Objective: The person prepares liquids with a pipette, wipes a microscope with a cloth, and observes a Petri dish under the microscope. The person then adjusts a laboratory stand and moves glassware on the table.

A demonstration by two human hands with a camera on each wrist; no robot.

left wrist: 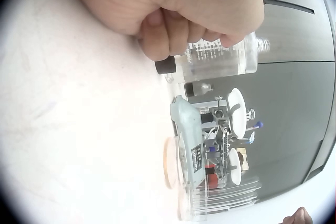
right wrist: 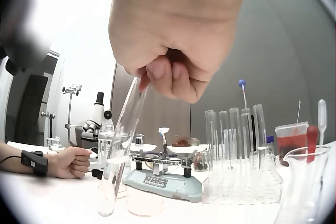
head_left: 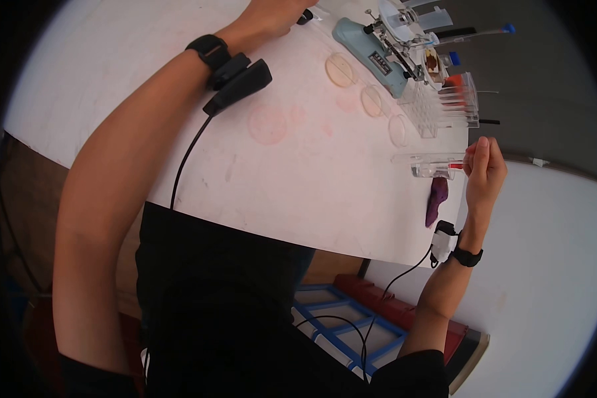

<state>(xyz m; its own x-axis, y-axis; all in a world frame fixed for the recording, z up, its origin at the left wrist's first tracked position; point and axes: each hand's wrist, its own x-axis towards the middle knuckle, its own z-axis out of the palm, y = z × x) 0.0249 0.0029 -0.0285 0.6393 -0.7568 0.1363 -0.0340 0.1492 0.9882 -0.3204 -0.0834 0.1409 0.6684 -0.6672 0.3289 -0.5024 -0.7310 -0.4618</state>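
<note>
Watching from across the room, head view as the clock: two hands at the table [head_left: 325,199]. The right hand [head_left: 487,162], at 3 o'clock, is closed down to a pinch on one glass test tube [right wrist: 111,182], slightly tilted, clear liquid inside. The left hand [head_left: 275,16], up at 12, has its fingers curled in right by one black cap [left wrist: 165,65]; can't tell if it's actually gripping it. One clear bottle [left wrist: 210,58] is just past those fingers.

Also counted: one balance [head_left: 371,56] with two pans at 1 o'clock, three petri dishes [head_left: 371,101] running from 1 to 2, and one clear rack [head_left: 428,113] at 2 with at least five tubes [right wrist: 234,134]. One purple lump [head_left: 436,199] sits at 3, just beside one small beaker [head_left: 424,170].
</note>
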